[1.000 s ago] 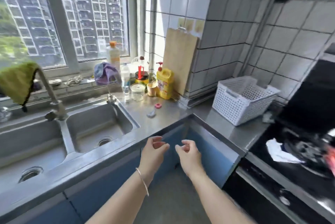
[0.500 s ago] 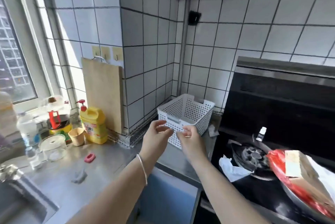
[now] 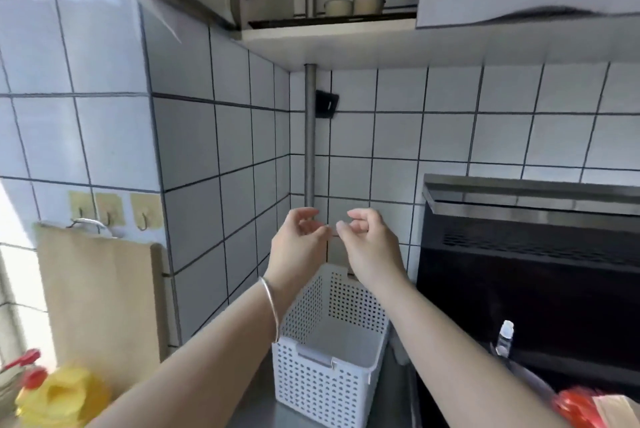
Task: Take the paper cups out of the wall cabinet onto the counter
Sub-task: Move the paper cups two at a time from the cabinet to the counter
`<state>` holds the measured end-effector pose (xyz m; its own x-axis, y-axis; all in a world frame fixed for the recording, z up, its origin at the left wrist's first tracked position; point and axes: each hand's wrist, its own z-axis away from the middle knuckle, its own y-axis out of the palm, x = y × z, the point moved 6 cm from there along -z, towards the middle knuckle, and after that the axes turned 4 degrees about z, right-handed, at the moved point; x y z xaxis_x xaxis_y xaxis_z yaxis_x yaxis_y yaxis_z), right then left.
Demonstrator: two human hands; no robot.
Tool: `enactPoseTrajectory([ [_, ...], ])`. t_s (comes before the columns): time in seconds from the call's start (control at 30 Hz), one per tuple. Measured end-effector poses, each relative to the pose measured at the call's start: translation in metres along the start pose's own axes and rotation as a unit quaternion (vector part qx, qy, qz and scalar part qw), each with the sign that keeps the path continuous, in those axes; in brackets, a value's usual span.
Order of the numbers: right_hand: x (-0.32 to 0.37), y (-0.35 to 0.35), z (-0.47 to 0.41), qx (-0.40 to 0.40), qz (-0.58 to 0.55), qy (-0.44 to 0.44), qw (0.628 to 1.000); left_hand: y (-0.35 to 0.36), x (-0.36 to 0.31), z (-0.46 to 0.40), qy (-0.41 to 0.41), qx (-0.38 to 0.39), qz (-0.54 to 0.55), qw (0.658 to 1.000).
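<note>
currently both hands are raised side by side at mid-frame, in front of the tiled corner. left hand [image 3: 300,245] has fingers loosely curled and apart, holding nothing; right hand [image 3: 370,246] is the same, curled and empty. the two are near each other but not touching. a thin bracelet [image 3: 272,306] sits on the left wrist. the wall cabinet [image 3: 329,41] runs across the top of the frame, its door seemingly swung open at upper left. on its shelf, at top centre, stand two pale cups [image 3: 353,5], just beside each other and beside a vertical pipe; likely the paper cups, though too small to confirm material or whether each is a stack. judgement: paper cups should be very light, thin-walled and easily crushed, and the rolled rim is the stiffest part. best hold is probably a gentle pinch around the upper wall just under the rim, lifting straight up. squeezing mid-wall risks denting. below the hands, a white perforated basket [image 3: 329,375] stands empty on the steel counter [image 3: 256,410], lower centre; bare counter left of it looks a plausible landing place.
</note>
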<state>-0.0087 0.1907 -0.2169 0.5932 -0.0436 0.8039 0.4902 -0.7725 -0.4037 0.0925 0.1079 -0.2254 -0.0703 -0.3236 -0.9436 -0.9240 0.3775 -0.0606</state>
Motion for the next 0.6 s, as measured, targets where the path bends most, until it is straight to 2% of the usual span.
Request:
enactPoseTrajectory([
  [0.27, 0.028, -0.015, -0.111, -0.029, 0.002, -0.069, 0.997, 0.022, -0.042, -0.102, 0.046, -0.008, 0.046, 0.998],
  [0.6, 0.077, -0.038, -0.218, -0.074, -0.021, -0.131, 0.988, 0.053, -0.118, -0.191, 0.15, -0.009, 0.064, 0.987],
])
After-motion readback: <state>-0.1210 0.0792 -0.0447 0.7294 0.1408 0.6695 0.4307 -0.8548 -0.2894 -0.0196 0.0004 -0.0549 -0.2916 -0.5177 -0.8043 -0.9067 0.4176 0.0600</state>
